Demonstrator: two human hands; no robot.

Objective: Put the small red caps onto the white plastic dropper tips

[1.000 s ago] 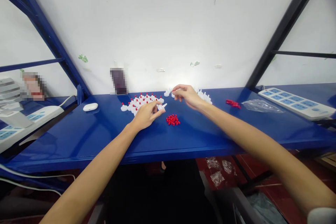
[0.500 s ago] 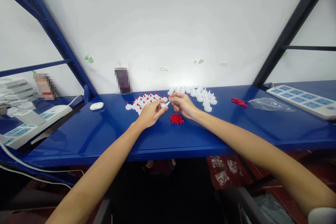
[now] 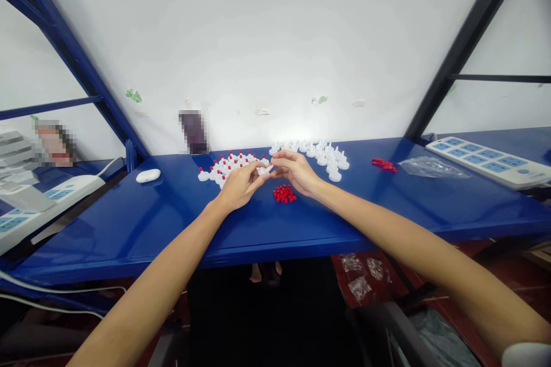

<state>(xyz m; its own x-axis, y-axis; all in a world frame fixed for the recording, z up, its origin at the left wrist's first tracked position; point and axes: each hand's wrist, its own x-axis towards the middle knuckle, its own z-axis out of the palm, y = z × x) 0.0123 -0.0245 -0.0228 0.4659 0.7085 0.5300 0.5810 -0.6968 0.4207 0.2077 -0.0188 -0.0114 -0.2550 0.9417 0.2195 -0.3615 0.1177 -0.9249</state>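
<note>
My left hand (image 3: pixel 240 184) is closed on a white nozzle cap (image 3: pixel 263 171), held tilted with its tip toward the right. Against that tip my right hand (image 3: pixel 300 174) is closed in a pinch; whatever is between its fingertips is too small and hidden to make out. Just below the hands lies a pile of small red tip caps (image 3: pixel 284 194). Left of them stand several white nozzle caps with red tips (image 3: pixel 224 167), partly covered by my left hand. Behind and to the right are several plain white nozzle caps (image 3: pixel 333 160) without red tips.
A blue table (image 3: pixel 172 229) meets a white wall. At the left lie a white earphone case (image 3: pixel 148 175) and a power strip (image 3: pixel 47 206); a blurred phone (image 3: pixel 194 132) leans on the wall. Red pieces (image 3: pixel 384 165), a clear plastic bag (image 3: pixel 430 167) and another power strip (image 3: pixel 491 159) are at the right.
The camera view has shifted slightly, moving everything a little to the left. My right fingertips have come closer to the white nozzle cap's tip, and my left hand still holds it.
</note>
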